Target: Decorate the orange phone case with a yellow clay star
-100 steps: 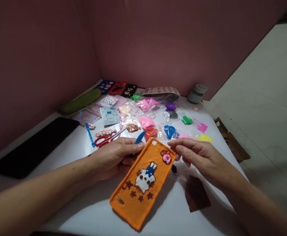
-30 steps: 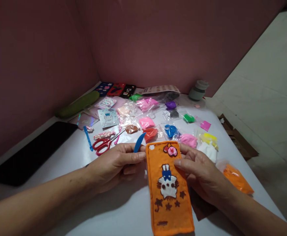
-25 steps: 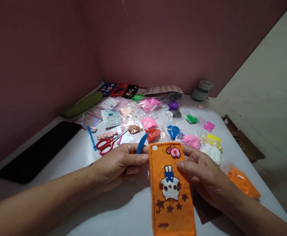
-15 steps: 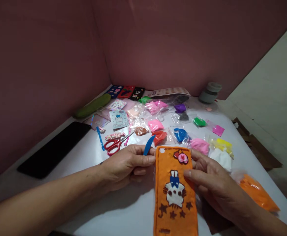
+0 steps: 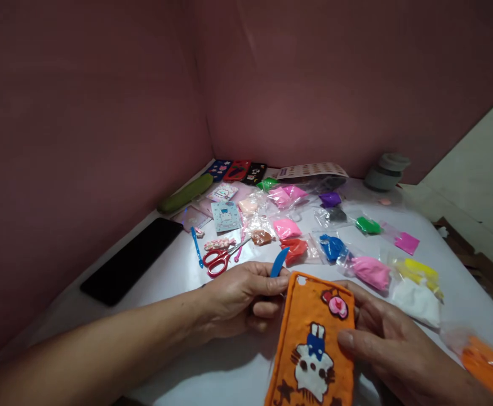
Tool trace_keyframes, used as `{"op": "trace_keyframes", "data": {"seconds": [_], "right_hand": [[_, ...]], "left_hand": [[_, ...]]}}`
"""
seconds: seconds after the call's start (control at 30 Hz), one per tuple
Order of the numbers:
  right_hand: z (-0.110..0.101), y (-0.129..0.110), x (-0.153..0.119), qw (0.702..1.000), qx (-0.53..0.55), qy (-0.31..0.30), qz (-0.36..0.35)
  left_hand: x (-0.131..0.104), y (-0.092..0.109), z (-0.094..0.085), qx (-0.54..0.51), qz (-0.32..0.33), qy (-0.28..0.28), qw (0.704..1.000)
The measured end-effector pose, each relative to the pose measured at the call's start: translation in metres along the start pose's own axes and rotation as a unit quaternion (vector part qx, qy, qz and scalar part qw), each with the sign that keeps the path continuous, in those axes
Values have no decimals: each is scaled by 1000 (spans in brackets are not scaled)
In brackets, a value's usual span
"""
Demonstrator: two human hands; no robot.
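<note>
Case [image 5: 292, 316], orange and clay-like, is above the worktop [image 5: 212, 378] toward its near edge, pinched by the right hand [image 5: 387, 344]. If it is soft, the thumb could dent its face. The left hand [image 5: 233, 293] grips a blue blade [image 5: 279, 263] beside its upper corner; slipping could scratch the rim. White, shiny worktop meets pink walls [image 5: 102, 107] behind.

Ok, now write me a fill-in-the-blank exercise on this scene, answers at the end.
The color of the curved tool in the left hand is ____.
The right hand grips a case whose background color is ____.
The scissors have handles colored ____.
From the wearer's view, the lidded jar stands at the table's back ____ corner.

Missing words: blue; orange; red; right.
</note>
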State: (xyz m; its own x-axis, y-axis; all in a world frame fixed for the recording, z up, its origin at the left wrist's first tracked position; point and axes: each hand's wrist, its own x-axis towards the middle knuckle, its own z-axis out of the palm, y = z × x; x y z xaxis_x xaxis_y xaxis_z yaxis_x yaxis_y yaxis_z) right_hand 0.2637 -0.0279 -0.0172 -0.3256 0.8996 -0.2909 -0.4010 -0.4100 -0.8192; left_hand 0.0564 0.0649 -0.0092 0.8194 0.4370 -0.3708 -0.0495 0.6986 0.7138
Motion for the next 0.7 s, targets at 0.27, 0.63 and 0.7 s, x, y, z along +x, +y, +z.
{"op": "trace_keyframes", "data": {"seconds": [0.27,0.63,0.7], "right_hand": [[-7,4,-1,999,-18,29,14],[-4,2,-6,978,-170,125,4],[-6,4,-6,976,-187,113,-17]], "left_hand": [[3,-3,1,11,49,48,998],[3,-1,2,22,80,83,993],[4,-1,2,21,86,86,992]]}}
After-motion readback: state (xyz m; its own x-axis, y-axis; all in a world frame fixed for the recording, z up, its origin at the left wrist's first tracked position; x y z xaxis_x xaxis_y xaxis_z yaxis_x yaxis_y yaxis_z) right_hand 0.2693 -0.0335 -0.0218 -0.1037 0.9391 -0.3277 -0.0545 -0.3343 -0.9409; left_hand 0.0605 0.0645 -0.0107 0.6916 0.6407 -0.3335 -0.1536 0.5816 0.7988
